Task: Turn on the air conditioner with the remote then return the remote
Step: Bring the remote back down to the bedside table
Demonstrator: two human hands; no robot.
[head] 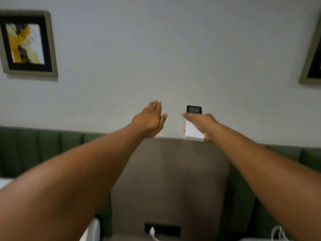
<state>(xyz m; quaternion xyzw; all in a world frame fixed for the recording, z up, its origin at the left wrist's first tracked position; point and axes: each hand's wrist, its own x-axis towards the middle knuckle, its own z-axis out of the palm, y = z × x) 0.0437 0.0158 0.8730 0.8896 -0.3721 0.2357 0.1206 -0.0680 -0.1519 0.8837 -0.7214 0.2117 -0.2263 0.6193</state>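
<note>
A white remote (pixel 193 129) with a dark screen at its top stands upright in front of the pale wall, above the brown headboard panel (pixel 173 180). My right hand (pixel 203 124) is shut on the remote, its thumb laid across the front below the screen. To the left, my left hand (pixel 150 119) is raised with flat fingers held together, holding nothing, a short gap from the remote. No air conditioner is in view.
A framed yellow and black picture (pixel 26 43) hangs at the upper left and part of another frame (pixel 312 54) at the right edge. Green padded panels (pixel 43 150) flank the brown panel. A black socket plate (pixel 163 231) with a white plug sits low down.
</note>
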